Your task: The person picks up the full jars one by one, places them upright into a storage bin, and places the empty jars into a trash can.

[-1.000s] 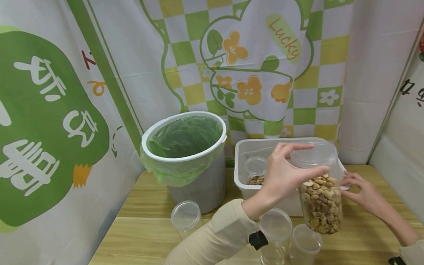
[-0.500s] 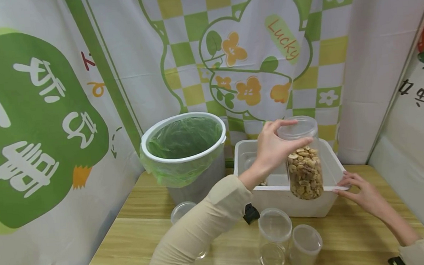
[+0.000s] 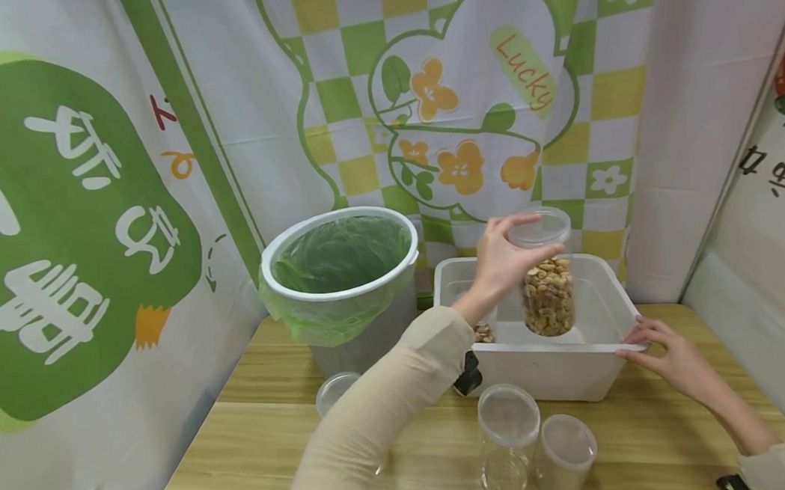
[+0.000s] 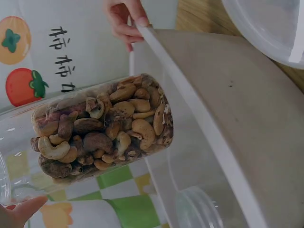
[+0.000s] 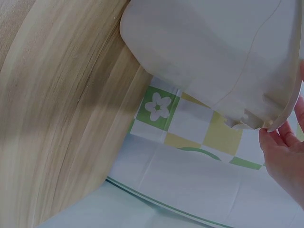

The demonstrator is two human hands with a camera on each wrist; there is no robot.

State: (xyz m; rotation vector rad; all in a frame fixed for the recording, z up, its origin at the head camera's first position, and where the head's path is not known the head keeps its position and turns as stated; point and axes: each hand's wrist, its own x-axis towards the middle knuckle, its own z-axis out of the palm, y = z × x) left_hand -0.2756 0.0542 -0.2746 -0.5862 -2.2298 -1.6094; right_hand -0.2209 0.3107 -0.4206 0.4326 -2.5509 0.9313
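Observation:
My left hand grips a clear plastic jar near its lidded top, thumb and fingers around the sides. Cashew nuts fill much of the jar, as the left wrist view shows with the nuts up close. The jar hangs upright over the inside of a white plastic bin. My right hand pinches the bin's near right corner; in the right wrist view, the fingers of that hand curl over the rim. Another jar with nuts stands inside the bin, partly hidden by my left wrist.
Two clear lidded jars stand in front of the bin. Another lidded jar is partly behind my left sleeve. A grey trash can with a green liner stands left of the bin. Printed curtains enclose the wooden table.
My left hand has carried the jar of cashews leftward and back, from in front of the bin to over its inside. My right hand stays at the bin's corner.

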